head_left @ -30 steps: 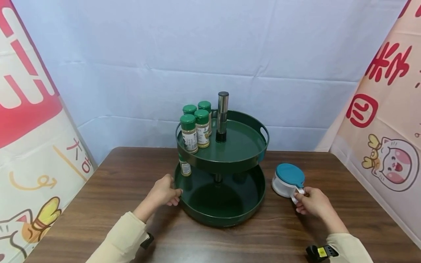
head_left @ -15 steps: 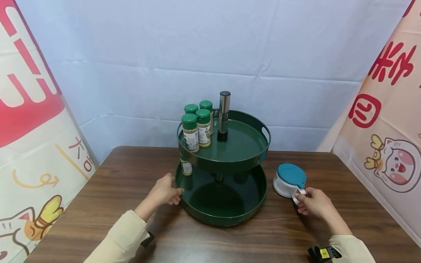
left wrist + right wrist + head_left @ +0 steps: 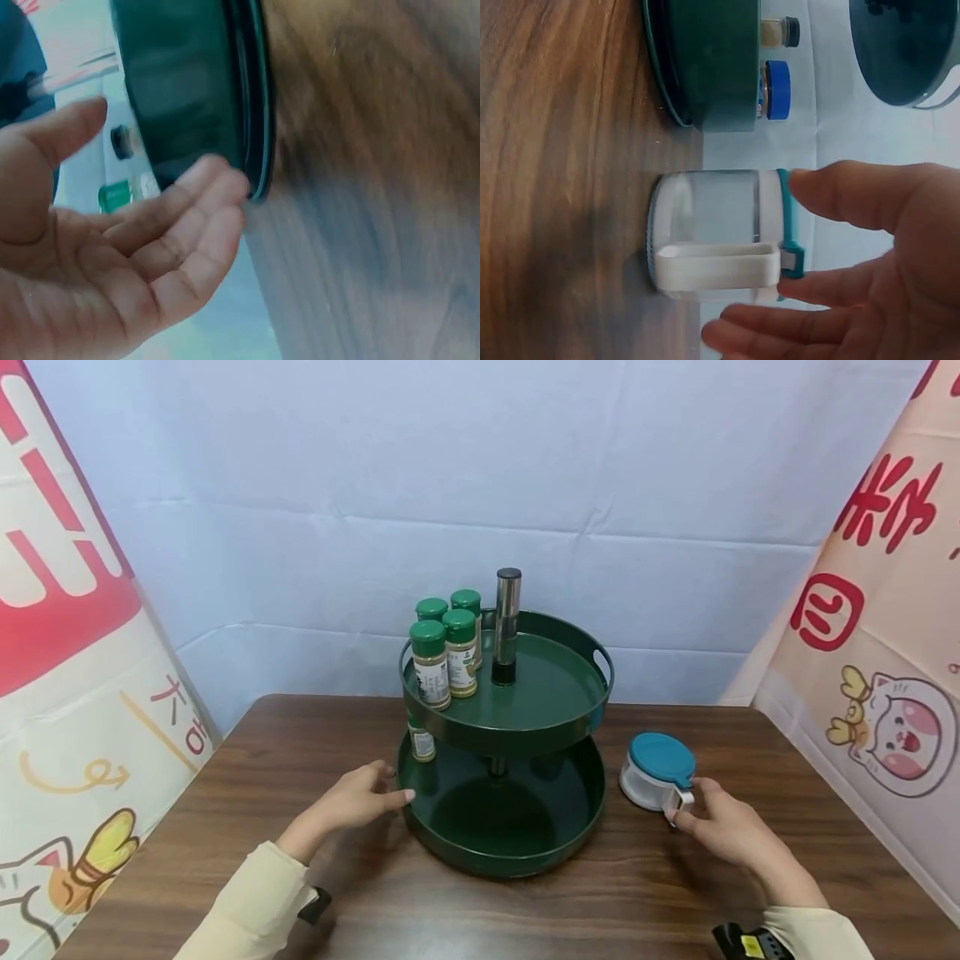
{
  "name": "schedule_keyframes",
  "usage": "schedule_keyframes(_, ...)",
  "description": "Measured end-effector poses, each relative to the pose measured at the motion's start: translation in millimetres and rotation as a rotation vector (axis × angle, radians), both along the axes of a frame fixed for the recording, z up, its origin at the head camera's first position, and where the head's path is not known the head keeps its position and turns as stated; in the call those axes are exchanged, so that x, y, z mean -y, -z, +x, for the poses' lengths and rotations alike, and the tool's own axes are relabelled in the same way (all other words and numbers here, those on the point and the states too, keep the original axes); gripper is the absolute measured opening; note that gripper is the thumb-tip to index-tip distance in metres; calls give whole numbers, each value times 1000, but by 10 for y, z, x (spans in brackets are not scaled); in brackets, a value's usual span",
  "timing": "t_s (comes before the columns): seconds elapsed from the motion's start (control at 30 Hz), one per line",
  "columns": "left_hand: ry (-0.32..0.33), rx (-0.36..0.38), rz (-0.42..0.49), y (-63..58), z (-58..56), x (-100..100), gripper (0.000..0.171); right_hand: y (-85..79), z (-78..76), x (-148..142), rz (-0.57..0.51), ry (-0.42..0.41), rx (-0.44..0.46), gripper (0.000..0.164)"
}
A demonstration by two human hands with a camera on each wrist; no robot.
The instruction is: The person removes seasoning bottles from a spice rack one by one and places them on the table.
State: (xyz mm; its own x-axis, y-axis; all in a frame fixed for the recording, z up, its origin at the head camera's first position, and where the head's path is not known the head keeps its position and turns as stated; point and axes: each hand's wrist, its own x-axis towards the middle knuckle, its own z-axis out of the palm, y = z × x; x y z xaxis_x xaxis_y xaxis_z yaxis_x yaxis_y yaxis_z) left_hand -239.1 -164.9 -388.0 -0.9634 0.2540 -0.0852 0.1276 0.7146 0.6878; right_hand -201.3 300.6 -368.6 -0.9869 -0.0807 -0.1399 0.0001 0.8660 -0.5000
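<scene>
A green two-tier turntable [image 3: 510,862] stands mid-table with a metal post. My left hand [image 3: 348,799] is at the lower tray's left side, thumb and fingers spread. In the left wrist view its fingertips lie at or very near the tray wall [image 3: 180,82]; contact cannot be told. To the right sits a clear jar [image 3: 645,787] with a blue lid [image 3: 662,757] and a white handle [image 3: 718,268]. My right hand [image 3: 731,828] is loosely extended around the handle. In the right wrist view its thumb is beside the lid edge, and its fingers are not curled round the handle.
Several green-capped seasoning bottles [image 3: 431,681] crowd the upper tray's left side. Another bottle [image 3: 423,745] stands in the lower tray's left part. A blue-capped jar [image 3: 778,90] appears in the right wrist view. A pale cloth [image 3: 375,527] hangs behind the wooden table [image 3: 300,735].
The left hand has uncurled its fingers and drawn slightly left from the tray. The right hand has let go of the jar's handle and spread its fingers. The jar and turntable look unmoved.
</scene>
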Motion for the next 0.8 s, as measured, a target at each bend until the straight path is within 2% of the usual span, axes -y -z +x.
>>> schedule_keyframes(0.13, 48, -35, -64, -17, 10, 91, 65, -14, 21, 24, 52, -39, -24, 81)
schedule_keyframes(0.37, 90, -56, -98, 3, 20, 115, 68, -50, 63, 63, 77, -43, -58, 83)
schedule_keyframes(0.5, 145, -93, -130, -2, 44, 139, 65, -99, 114, 166, 92, -55, -78, 85)
schedule_keyframes(0.67, 201, -150, -191, 1, 67, 198, 61, -151, 173, 341, 113, -104, -128, 76)
schedule_keyframes(0.8, 225, -184, -220, 9, 88, 249, 66, -168, 201, 494, 103, -162, -240, 62)
